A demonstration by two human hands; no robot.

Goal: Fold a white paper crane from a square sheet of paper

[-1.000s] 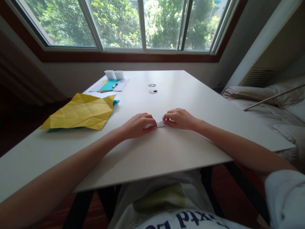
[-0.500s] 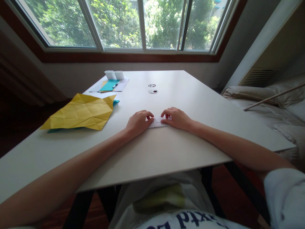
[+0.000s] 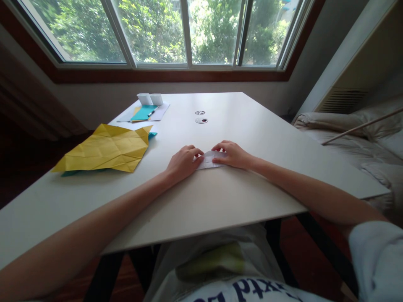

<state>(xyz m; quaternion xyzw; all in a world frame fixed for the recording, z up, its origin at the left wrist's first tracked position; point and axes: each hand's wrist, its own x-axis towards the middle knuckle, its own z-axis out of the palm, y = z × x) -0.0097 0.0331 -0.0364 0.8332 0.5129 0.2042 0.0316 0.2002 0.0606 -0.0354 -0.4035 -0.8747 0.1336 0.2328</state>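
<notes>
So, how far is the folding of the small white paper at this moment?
Partly done, it seems. The small white paper already lies narrow and folded on the table. The left hand and right hand press its two ends flat. What shape is meant, I cannot tell. The creased yellow sheet lies aside, unfolded, untouched.

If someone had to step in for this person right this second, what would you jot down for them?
Left hand: fingertips press on the left end of the small white folded paper.
Right hand: fingers curled over the paper's right end.
The paper lies flat on the white table, between both hands.
Done: the paper is already folded into a small narrow shape.
Left: how many folds remain cannot be told.
Off to the left lies a creased yellow sheet; further back a teal sheet with a pen.
</notes>
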